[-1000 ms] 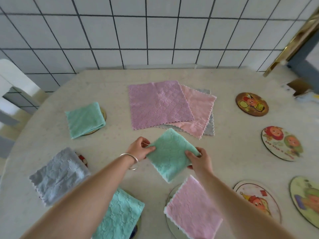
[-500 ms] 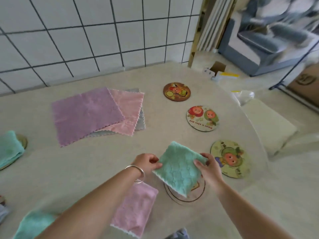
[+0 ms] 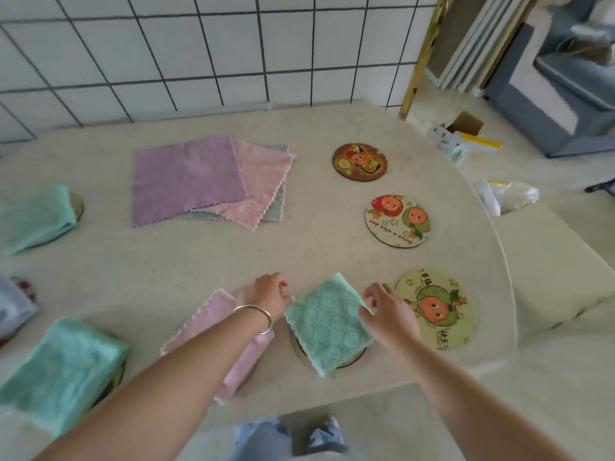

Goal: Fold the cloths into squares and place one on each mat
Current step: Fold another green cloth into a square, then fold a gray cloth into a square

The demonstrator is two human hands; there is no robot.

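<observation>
1. Mint-green folded cloth (image 3: 327, 322) lies on a round mat (image 3: 353, 358) near the table's (image 3: 166, 267) front edge, covering most of it.
2. I see my left hand (image 3: 268, 296) at the cloth's left corner, fingertips touching its edge, fingers loosely curled.
3. My right hand (image 3: 387, 314) hovers at the cloth's right side, fingers spread and relaxed; I cannot tell whether they touch it.
4. Just left, a folded pink cloth (image 3: 213, 331) lies under my left forearm.
5. Three picture mats (image 3: 434, 307) sit bare to the right.
6. Unfolded purple cloth (image 3: 186, 183) tops a flat pile further back.
</observation>
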